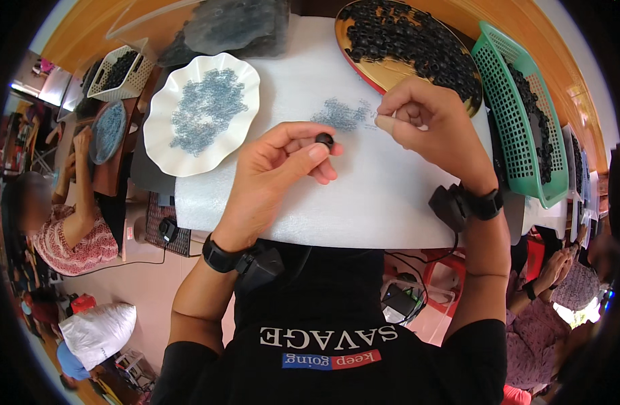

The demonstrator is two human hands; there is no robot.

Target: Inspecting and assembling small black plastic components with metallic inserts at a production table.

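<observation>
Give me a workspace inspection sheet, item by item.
Surface: white tabletop, bearing a loose pile of tiny blue-grey pieces.
Job's things: small round black piece; scalloped white plate of blue-grey pieces; round red-rimmed gold tray and oblong green plastic basket, both with black pieces.
Clutter: translucent plastic container beyond the plate.
Left hand: pinches the round black piece.
Right hand: thumb and forefinger close together; whether holding anything, unclear.
Cables: thin black cable from the right wrist's black device.
Surroundings: person at left, another at right.
</observation>
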